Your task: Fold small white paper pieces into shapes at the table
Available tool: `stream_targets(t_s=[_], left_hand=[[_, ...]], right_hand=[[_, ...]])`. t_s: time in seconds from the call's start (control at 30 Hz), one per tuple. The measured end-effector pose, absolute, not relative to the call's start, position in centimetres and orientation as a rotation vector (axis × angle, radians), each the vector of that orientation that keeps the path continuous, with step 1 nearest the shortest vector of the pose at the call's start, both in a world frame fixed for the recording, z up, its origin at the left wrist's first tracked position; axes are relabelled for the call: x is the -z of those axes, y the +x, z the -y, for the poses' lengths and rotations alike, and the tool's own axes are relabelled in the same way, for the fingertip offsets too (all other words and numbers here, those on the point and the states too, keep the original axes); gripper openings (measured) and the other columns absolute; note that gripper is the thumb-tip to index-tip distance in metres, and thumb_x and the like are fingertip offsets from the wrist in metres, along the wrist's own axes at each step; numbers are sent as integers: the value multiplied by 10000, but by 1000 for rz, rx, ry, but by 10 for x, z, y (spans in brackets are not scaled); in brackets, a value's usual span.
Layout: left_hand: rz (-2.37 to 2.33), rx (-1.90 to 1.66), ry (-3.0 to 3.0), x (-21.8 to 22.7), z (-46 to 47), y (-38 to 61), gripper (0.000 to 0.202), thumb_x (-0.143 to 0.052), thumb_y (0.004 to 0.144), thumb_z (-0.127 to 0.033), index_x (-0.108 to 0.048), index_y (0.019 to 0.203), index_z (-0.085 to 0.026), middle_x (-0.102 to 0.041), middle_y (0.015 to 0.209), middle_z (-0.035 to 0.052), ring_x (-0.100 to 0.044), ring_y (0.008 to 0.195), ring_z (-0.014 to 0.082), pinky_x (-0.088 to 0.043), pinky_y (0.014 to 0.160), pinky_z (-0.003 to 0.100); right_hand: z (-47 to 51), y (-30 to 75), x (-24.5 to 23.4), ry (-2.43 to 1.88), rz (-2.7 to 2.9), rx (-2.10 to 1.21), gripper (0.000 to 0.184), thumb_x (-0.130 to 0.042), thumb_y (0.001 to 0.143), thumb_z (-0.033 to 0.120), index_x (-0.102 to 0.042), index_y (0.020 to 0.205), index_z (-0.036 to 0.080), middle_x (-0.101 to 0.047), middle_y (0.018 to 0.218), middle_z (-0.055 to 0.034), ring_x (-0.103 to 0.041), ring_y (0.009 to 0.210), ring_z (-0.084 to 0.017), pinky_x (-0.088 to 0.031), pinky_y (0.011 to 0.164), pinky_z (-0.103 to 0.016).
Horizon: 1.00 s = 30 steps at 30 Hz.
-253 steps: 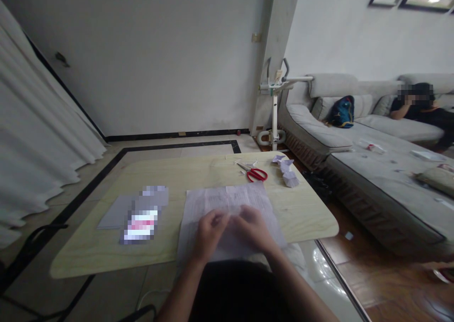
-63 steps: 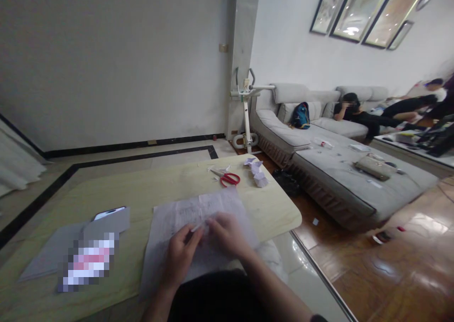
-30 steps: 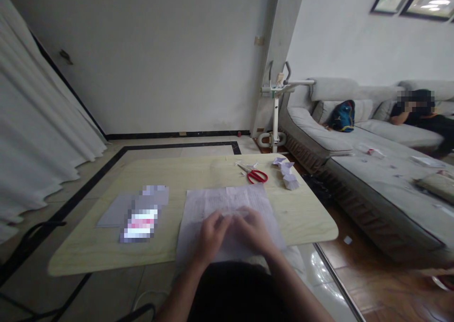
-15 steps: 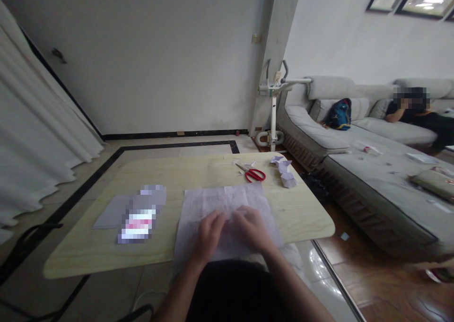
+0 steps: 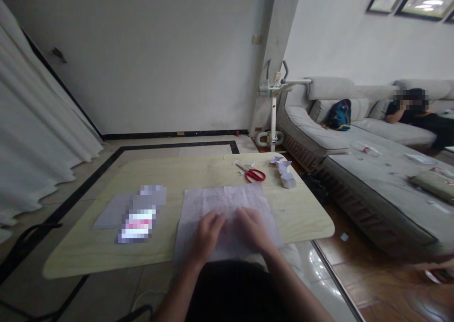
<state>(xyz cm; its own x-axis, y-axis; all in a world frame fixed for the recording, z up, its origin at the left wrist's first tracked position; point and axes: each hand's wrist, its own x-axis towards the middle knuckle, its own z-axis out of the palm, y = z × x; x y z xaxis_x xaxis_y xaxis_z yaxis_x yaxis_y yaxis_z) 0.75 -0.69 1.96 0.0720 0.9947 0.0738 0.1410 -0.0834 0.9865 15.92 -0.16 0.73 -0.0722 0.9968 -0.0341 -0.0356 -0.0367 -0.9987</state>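
Observation:
A large, creased sheet of thin paper (image 5: pixel 227 196) covers the near middle of the pale wooden table and hangs over its front edge. Above it, my left hand (image 5: pixel 210 232) has its fingers curled together in a pinch. My right hand (image 5: pixel 250 225) is close beside it, fingers bent inward towards the left. Whatever the fingertips hold is too small and blurred to make out. Beyond the sheet lie red-handled scissors (image 5: pixel 253 174), blades pointing back left, among small paper scraps (image 5: pixel 249 164). Several folded paper pieces (image 5: pixel 283 167) sit in a row to their right.
On the left of the table (image 5: pixel 88 248), a phone (image 5: pixel 138 223) with a lit, pixelated screen lies by stacked paper sheets (image 5: pixel 109 211). A grey sofa (image 5: pixel 369 170) with a blue backpack (image 5: pixel 340 115) stands at right; a person (image 5: pixel 418 118) lies there. An exercise machine (image 5: pixel 273 109) stands behind.
My right hand has shifted slightly and its fingers are turned further down. My left hand stays nearly in place. The sheet, scissors and folded pieces have not moved.

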Motion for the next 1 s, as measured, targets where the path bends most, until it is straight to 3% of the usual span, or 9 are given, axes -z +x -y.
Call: stream_targets(t_s=[0.13,0.2,0.27,0.53,0.73,1.0], left_hand=[[-1220,-1147,1395,-13,7,9,204,-576,849,-387,-583,845,-183,-586,656,-21,-574,637,148,-456,609,240],[-1226,-1149,1445,-9,6,10,254,-609,830,-364,-581,1016,-193,-600,676,-23,-586,645,155,-469,616,247],[-1231,-1140,1508,-7,5,11,296,-625,817,-336,-585,1076,-199,-620,706,-13,-598,660,161,-480,625,255],[-1234,-1162,1519,-11,3,12,237,-608,814,-316,-651,1008,-187,-691,864,46,-653,837,214,-518,733,303],[-1259,-1173,1405,-14,5,12,306,-580,842,-402,-647,1022,-163,-708,895,70,-667,808,212,-529,704,293],[-1231,-1151,1436,-16,6,13,316,-615,816,-430,-663,964,-154,-713,862,70,-668,794,213,-526,700,288]], right_hand=[[2,159,-10,-1193,1205,-1308,477,-498,859,541,-524,578,156,-448,495,26,-377,441,-87,-271,411,-202],[2,159,-12,-1208,1245,-1255,465,-488,870,516,-517,575,157,-441,503,27,-383,460,-91,-275,422,-203],[1,158,-14,-1225,1298,-1172,445,-479,878,485,-508,574,162,-442,517,25,-397,486,-99,-282,435,-205],[1,155,-19,-1271,1401,-1021,334,-507,866,389,-538,620,164,-500,568,19,-456,555,-122,-359,510,-222],[2,154,-24,-1199,1385,-999,148,-572,812,280,-570,709,173,-540,628,26,-491,599,-125,-394,540,-216],[1,155,-18,-1203,1344,-1040,138,-578,803,295,-608,759,168,-557,631,21,-507,591,-129,-407,535,-223]])
